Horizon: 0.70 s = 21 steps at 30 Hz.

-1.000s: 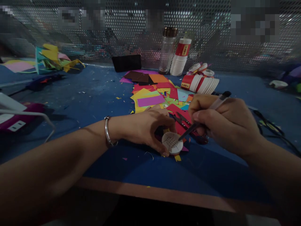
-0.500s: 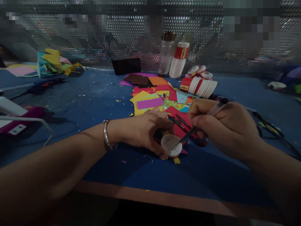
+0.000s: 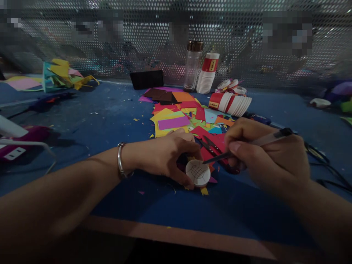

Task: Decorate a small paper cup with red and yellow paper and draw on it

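Note:
My left hand (image 3: 167,154), a silver bangle at its wrist, grips the edge of a small round white paper piece (image 3: 198,179) that looks like the base of a paper cup. Dark crossing lines form a grid on its face. Between the fingers of my right hand (image 3: 272,159) is a pen (image 3: 275,137) with a dark cap end. Its tip lies at the upper edge of the white piece; whether it touches is too fine to tell. Thread snips (image 3: 210,146) lie on red paper just behind, partly hidden by my hands.
Coloured paper sheets (image 3: 174,123) and scraps cover the middle. Stacked paper cups (image 3: 205,80), a lying cup stack (image 3: 231,104), a clear bottle (image 3: 191,69) and a black phone-like slab (image 3: 147,79) stand behind. Left are a purple-and-white device (image 3: 24,146) and a paper-filled teal container (image 3: 48,77).
The pen now leans lower, with its tip moved up and left to the top edge of the white piece. My right hand has turned slightly. The view has shifted a little.

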{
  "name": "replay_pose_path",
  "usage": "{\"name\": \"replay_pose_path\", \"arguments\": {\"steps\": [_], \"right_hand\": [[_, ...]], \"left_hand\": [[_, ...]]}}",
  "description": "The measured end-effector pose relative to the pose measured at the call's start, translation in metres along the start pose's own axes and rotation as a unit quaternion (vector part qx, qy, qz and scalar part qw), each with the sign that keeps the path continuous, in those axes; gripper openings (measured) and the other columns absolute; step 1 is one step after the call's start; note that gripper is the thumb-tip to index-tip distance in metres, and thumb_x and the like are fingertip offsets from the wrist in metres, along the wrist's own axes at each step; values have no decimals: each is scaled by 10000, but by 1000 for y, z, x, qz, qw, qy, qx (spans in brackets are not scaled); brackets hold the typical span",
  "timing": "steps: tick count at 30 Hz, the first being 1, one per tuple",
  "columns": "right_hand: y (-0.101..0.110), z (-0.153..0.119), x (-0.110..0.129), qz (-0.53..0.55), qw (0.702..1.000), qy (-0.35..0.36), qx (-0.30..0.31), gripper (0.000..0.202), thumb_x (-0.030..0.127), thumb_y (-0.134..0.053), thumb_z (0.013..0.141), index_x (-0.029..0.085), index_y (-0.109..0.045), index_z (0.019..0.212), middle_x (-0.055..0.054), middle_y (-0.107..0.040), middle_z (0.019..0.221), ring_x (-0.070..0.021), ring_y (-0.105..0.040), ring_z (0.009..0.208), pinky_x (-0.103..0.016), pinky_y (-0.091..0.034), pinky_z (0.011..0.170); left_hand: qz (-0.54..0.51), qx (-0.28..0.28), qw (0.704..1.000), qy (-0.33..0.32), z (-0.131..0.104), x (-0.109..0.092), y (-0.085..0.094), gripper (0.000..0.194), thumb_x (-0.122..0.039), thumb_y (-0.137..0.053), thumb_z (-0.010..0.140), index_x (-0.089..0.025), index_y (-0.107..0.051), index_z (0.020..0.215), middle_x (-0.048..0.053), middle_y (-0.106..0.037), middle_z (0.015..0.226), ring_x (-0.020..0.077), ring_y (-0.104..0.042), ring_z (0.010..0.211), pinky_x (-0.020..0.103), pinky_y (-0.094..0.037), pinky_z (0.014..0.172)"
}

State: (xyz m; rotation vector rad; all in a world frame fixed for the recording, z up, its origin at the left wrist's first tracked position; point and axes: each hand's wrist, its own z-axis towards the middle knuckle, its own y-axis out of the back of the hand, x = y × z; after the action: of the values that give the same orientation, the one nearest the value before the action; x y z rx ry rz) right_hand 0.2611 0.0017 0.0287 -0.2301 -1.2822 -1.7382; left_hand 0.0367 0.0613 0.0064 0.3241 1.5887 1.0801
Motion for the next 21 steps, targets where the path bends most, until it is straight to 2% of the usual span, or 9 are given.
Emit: {"name": "replay_pose_path", "arguments": {"steps": [7, 21], "right_hand": [[-5, -6, -2, 22, 1000, 8, -18, 212, 114, -521, 914, 242, -594, 761, 0, -588, 644, -160, -516, 514, -353, -422, 532], [-6, -4, -3, -6, 1000, 4, 13, 208, 113, -520, 911, 249, -562, 760, 15, -579, 602, -156, -522, 500, -341, -419, 513]], "left_hand": [[-2, -6, 1000, 1, 1, 2, -1, 379, -370, -924, 690, -166, -697, 914, 39, -644, 984, 192, -558, 869, 301, -409, 730], [20, 10, 1000, -9, 1, 5, -1, 476, -410, -916, 702, -175, -726, 1069, 54, -651, 1008, 207, -570, 898, 305, -415, 763]]}}
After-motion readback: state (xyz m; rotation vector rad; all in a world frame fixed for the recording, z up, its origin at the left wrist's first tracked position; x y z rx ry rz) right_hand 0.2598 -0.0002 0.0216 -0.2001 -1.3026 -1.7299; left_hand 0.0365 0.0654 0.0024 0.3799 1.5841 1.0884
